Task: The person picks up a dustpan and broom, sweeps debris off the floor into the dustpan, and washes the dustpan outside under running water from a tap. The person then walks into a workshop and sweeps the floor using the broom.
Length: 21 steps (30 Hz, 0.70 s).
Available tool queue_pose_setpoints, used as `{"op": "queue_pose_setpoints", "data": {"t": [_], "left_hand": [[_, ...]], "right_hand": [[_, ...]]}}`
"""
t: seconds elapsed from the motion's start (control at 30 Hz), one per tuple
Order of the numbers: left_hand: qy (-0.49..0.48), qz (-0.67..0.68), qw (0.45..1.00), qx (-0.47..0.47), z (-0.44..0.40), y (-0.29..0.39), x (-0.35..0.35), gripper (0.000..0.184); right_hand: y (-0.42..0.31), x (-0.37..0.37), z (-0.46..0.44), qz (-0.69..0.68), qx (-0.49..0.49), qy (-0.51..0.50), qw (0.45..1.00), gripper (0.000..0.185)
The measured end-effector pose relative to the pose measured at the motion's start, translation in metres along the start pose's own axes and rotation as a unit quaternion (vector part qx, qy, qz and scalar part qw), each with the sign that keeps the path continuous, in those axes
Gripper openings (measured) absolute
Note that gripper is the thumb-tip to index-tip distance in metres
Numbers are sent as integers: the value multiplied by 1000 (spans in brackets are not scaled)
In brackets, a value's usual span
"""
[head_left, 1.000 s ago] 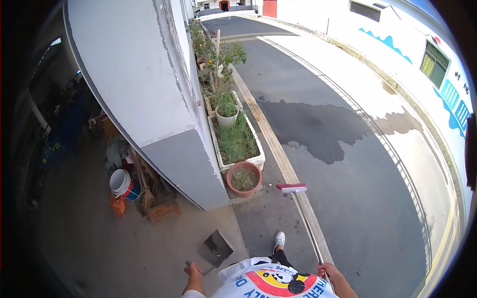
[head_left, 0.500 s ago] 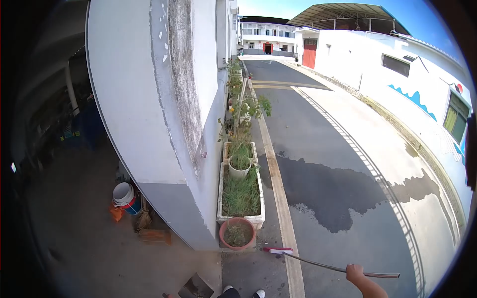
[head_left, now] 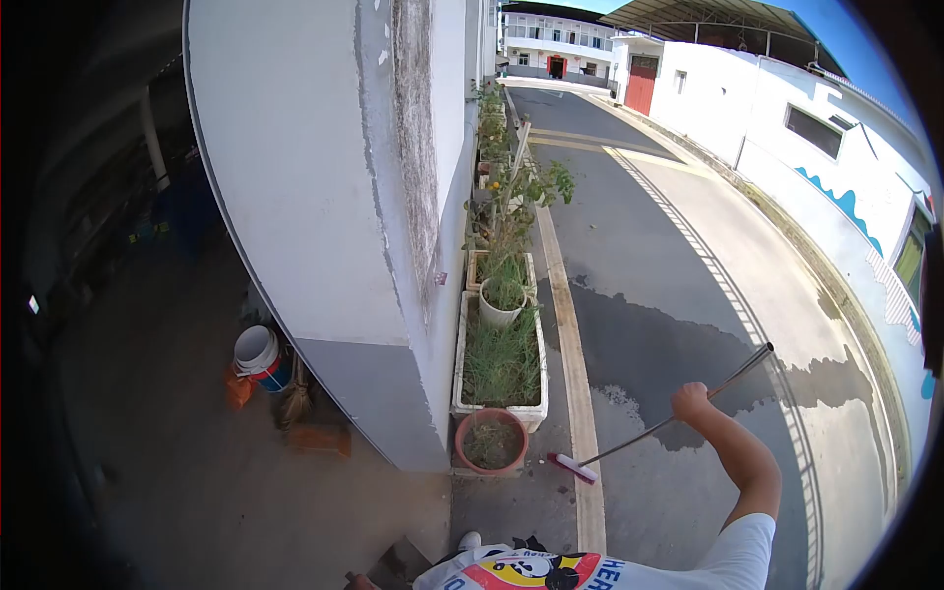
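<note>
My right hand [head_left: 691, 401] is closed around the metal handle of a push broom [head_left: 629, 442], out to the right. The handle slants up to the right. The broom's white and red head [head_left: 574, 468] rests at the edge of the pale concrete strip, just right of a round reddish flowerpot [head_left: 491, 440]. Only a small part of my left hand [head_left: 362, 582] shows at the bottom edge, its fingers wrapped on a dark handle. Beside it is a dark grey dustpan [head_left: 401, 563], partly cut off by the frame and my shirt.
A long white planter [head_left: 542, 413] with grassy plants and a white pot [head_left: 500, 313] line the wall [head_left: 393, 413]. Inside the dark doorway at left stand a bucket [head_left: 258, 349] and a straw broom [head_left: 294, 401]. Wet patches mark the paved lane [head_left: 649, 511].
My right hand has risen and the broom handle now tilts more steeply. The broom head has turned and shifted onto the concrete strip. My body leans further into view.
</note>
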<state>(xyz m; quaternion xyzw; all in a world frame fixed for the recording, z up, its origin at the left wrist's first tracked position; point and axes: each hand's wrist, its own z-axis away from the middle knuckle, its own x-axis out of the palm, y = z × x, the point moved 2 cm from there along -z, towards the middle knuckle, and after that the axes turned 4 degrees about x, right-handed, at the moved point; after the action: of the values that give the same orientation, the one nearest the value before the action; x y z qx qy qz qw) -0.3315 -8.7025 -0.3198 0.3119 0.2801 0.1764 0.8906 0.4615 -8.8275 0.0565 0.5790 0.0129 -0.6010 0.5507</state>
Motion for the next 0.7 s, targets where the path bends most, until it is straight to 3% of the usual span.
{"op": "queue_pose_setpoints", "data": {"t": [0.17, 0.3, 0.4, 0.43, 0.53, 0.67, 0.7], "left_hand": [[0, 70, 996, -62, 12, 0, -23, 17], [-19, 117, 988, -95, -7, -3, -23, 15], [-13, 137, 985, -106, -14, 1, -21, 15], [-8, 141, 984, -106, -13, 5, -21, 15], [-14, 151, 985, -85, -7, 17, -19, 14], [-13, 119, 990, -73, -1, 35, -18, 13], [-18, 117, 990, -71, 2, 41, -18, 13]], "right_hand": [[-59, -130, -52, 90, -61, -18, 994, 24], [-135, -162, -118, 149, -107, -17, 983, 22], [-200, -204, -110, 187, -117, -32, 975, 17], [-217, -212, -101, 228, -130, -28, 965, 15], [-283, -172, -147, 321, -195, 128, 918, 14], [-320, -191, -174, 410, -220, 118, 877, 16], [-319, -196, -179, 381, -220, 55, 896, 17]]}}
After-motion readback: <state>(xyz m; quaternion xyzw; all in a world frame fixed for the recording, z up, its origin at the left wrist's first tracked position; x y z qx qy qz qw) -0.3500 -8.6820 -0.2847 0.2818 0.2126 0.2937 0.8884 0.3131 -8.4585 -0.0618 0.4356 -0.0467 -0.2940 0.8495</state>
